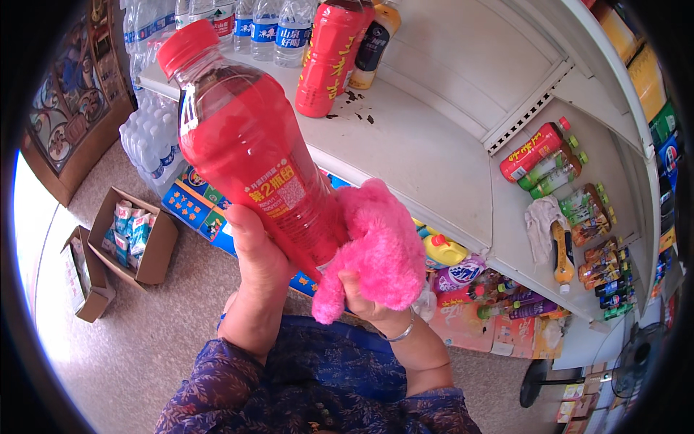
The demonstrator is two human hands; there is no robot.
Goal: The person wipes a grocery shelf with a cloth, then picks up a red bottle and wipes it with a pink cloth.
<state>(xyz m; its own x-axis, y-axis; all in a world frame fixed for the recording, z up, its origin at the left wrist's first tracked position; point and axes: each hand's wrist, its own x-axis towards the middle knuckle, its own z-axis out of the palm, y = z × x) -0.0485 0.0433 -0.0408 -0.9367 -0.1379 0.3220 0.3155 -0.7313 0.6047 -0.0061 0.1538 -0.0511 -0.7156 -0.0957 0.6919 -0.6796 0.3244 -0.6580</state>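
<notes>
A large red plastic drink bottle (255, 141) with a red cap is tilted in front of me, its cap towards the upper left. My left hand (260, 255) grips its lower side. A fluffy pink cloth (379, 244) is in my right hand (363, 304), pressed against the bottle's base; it hides most of my fingers. Behind, on the white metal shelf (412, 146), red bottles (328, 59) stand beside an amber bottle with a dark label (374, 46). Dark flakes lie on the shelf near them.
Water bottles (293, 32) line the shelf's left end, above wrapped water packs (149, 135). Open cardboard boxes (157, 260) with packets sit on the floor at left. At right, drink bottles (534, 149) and a whitish rag (542, 228) lie on another shelf. A black fan (640, 355) stands at lower right.
</notes>
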